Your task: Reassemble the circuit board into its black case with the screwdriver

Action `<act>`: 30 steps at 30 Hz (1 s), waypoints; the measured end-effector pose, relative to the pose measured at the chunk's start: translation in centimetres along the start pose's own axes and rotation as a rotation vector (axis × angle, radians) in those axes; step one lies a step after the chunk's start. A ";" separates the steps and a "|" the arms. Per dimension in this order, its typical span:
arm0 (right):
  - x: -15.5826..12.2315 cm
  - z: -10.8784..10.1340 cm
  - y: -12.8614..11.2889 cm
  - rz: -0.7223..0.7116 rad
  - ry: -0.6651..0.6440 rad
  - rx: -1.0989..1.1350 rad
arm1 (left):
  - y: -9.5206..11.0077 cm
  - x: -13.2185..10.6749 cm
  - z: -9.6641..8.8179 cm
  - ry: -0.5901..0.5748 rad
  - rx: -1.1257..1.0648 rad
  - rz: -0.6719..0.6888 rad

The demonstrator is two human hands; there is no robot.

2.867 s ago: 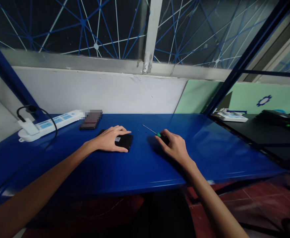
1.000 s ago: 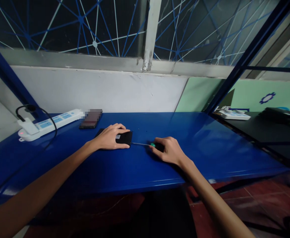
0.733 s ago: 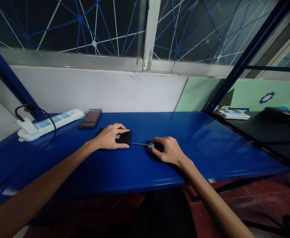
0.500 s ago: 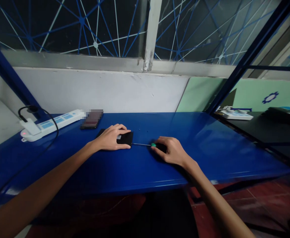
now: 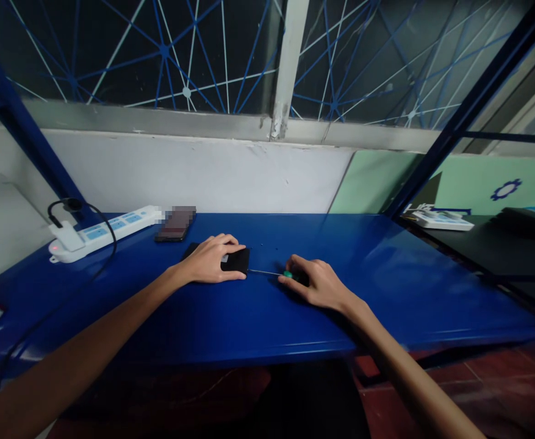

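Note:
A small flat black device (image 5: pixel 236 260) lies on the blue table (image 5: pixel 386 286). My left hand (image 5: pixel 210 261) rests on top of it with fingers curled over its edges, pressing it down. My right hand (image 5: pixel 319 283) grips a screwdriver (image 5: pixel 276 273) with a green and black handle. The thin metal shaft lies nearly level and points left, its tip at the right edge of the black device.
A dark phone (image 5: pixel 175 223) lies behind the device near the wall. A white power strip (image 5: pixel 102 233) with a plug and black cable (image 5: pixel 84 210) sits at the back left. Another desk (image 5: pixel 491 244) with items stands to the right.
2.9 s ago the screwdriver pointed up and away from the device. Now it lies level with its tip against the device's right edge. My left hand has stayed on the device.

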State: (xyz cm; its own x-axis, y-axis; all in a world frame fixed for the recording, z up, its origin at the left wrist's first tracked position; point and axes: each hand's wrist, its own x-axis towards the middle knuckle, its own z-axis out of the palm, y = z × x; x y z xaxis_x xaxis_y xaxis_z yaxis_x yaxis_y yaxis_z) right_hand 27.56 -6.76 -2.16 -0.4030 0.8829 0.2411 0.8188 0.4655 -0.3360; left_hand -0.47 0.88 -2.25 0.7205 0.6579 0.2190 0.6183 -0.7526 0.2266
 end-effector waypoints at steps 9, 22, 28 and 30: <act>1.8 -0.5 0.7 -0.094 -0.052 -0.019 | -0.7 -0.3 -0.4 0.014 0.002 -0.026; 2.3 -0.8 1.3 -0.101 -0.073 0.043 | -0.8 -0.5 0.0 0.057 0.010 -0.003; 1.8 -0.9 1.7 -0.066 -0.032 0.095 | -0.7 -0.5 -0.1 0.055 0.014 -0.007; 1.8 -0.7 1.7 -0.072 -0.014 0.108 | -0.7 -0.5 -0.1 0.054 0.017 -0.005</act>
State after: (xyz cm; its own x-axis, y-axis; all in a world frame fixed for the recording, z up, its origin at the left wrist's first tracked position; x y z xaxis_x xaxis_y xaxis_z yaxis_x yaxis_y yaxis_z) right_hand 28.54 -4.38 -1.63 -0.4657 0.8473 0.2555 0.7388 0.5311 -0.4148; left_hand -1.27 1.06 -2.45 0.6999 0.6616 0.2693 0.6273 -0.7496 0.2112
